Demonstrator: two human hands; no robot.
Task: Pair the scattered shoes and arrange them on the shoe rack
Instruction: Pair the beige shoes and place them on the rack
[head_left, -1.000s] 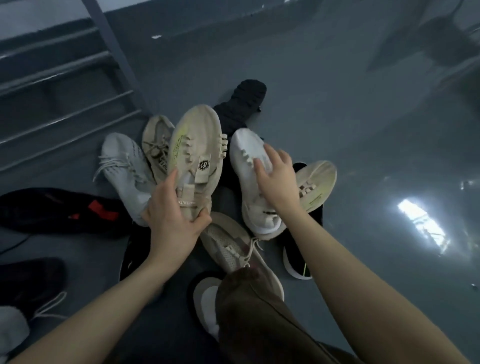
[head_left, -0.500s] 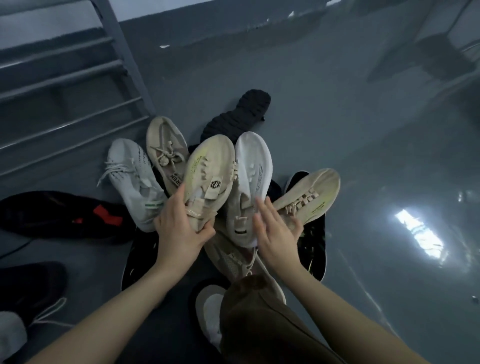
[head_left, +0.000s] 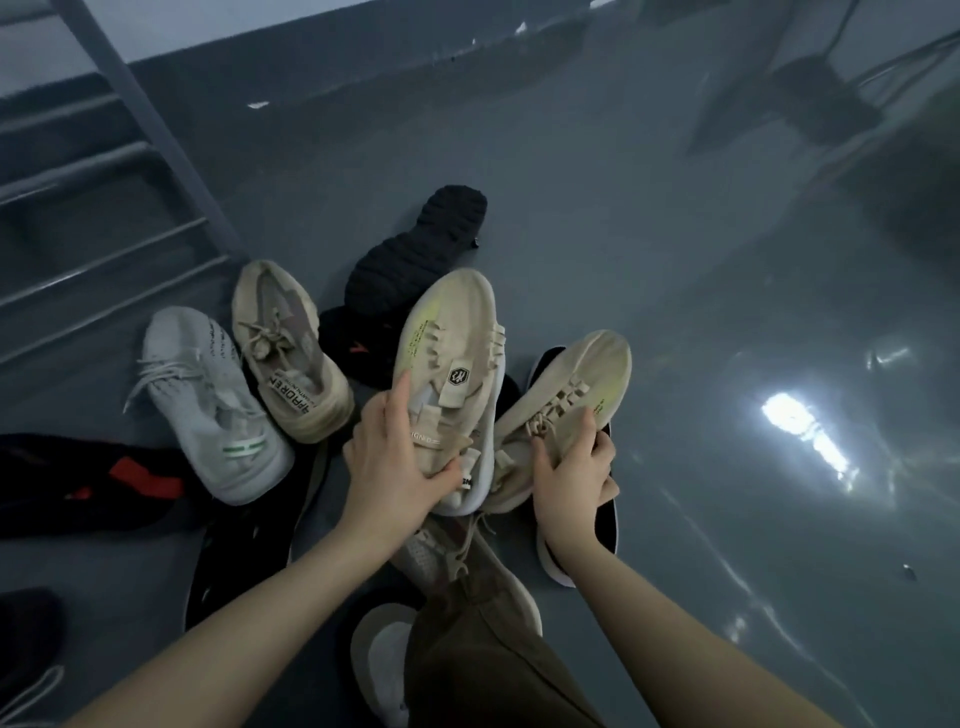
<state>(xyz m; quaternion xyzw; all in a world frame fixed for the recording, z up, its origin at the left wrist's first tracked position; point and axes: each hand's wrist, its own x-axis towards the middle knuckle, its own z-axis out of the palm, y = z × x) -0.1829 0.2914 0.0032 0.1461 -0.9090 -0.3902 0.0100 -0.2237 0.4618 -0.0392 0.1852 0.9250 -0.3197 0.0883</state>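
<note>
My left hand (head_left: 397, 467) grips the heel end of a beige sneaker (head_left: 452, 343) with a yellow-green streak, held toe away from me. My right hand (head_left: 569, 467) holds the matching beige sneaker (head_left: 576, 379) by its laces and collar, toe pointing right and away. The two shoes sit side by side and touch at the heels. A white shoe lies partly hidden under the left one. On the floor to the left lie a tan sneaker (head_left: 283, 353) and a light grey sneaker (head_left: 208, 400). The shoe rack (head_left: 98, 208) of grey bars stands at the far left.
A black shoe lies sole-up (head_left: 415, 249) behind the pile. Black shoes with red marks (head_left: 88, 483) lie at the left, another black shoe (head_left: 605, 519) under my right hand. My trouser leg (head_left: 483, 654) and a tan shoe are at the bottom centre. Glossy grey floor spreads right.
My right hand left the white shoe and took hold of the second beige sneaker. The left hand's beige sneaker shifted right, beside its match.
</note>
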